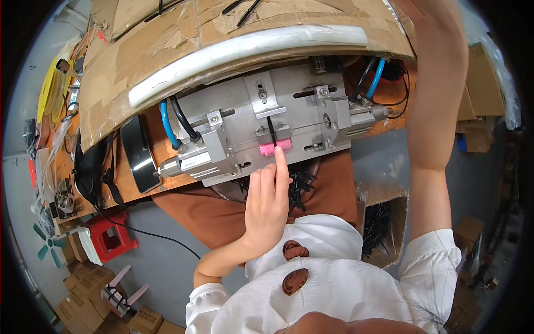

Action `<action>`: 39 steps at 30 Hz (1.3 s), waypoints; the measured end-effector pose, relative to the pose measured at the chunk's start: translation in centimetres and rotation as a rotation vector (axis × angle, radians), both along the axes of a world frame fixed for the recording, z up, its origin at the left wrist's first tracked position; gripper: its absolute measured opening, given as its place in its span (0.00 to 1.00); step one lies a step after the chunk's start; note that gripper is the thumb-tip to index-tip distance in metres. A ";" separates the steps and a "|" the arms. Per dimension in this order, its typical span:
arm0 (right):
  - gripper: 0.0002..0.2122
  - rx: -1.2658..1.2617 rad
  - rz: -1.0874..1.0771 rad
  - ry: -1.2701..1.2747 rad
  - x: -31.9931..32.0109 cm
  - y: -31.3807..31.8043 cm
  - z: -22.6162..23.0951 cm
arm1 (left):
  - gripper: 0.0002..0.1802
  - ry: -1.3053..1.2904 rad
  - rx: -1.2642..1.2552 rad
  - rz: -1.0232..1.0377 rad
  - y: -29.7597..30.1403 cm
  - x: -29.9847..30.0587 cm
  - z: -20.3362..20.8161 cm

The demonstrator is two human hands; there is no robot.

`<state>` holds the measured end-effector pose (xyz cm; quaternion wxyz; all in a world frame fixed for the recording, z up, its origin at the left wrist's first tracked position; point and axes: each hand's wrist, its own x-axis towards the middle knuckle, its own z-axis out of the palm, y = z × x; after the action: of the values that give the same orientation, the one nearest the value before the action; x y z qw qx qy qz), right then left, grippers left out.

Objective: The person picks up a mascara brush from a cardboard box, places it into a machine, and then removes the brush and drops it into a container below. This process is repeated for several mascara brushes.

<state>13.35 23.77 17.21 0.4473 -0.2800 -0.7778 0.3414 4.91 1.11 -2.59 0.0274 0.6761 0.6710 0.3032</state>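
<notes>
My left hand (268, 203) reaches up from below with its index finger stretched out and the other fingers bent. The fingertip touches a small pink block (276, 147) at the near edge of a grey metal fixture (194, 119). A thin black rod (271, 129) runs from a metal bracket (262, 94) down to the pink block, and the fingertip covers part of their meeting point. My right forearm (436, 72) rises along the right side; its hand lies beyond the top edge. Several black sticks (300, 186) rest on my lap, partly behind my left hand.
Pneumatic cylinders with blue hoses (169, 125) flank the fixture. Over its far side hangs a cardboard sheet (222, 25) edged with a white padded roll (250, 53). A black phone (139, 153) lies left. Below stand a red stool (114, 236) and an open carton (397, 222) of black pieces.
</notes>
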 end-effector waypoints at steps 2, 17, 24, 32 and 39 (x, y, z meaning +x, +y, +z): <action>0.17 -0.035 0.100 0.044 1.9 -0.6 -0.4 | 0.38 0.062 -0.064 0.024 0.2 0.1 -0.4; 0.30 0.215 0.053 -0.307 5.2 -15.8 -20.6 | 0.11 0.315 0.473 0.052 17.3 -9.8 10.3; 0.30 0.189 0.030 -0.391 3.5 -16.1 -20.7 | 0.16 0.046 -0.086 0.017 22.8 -12.9 11.9; 0.16 0.727 0.018 -0.311 2.7 -5.9 -13.2 | 0.10 -0.062 0.157 -0.053 13.8 -14.2 11.0; 0.07 0.874 0.039 -0.688 -2.6 8.3 -7.1 | 0.44 -0.002 0.172 0.027 2.5 -4.9 5.4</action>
<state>10.76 32.07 10.12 0.2359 -0.1494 -0.9532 -0.1157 0.04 3.64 2.84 -0.0343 0.6666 0.6515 0.3606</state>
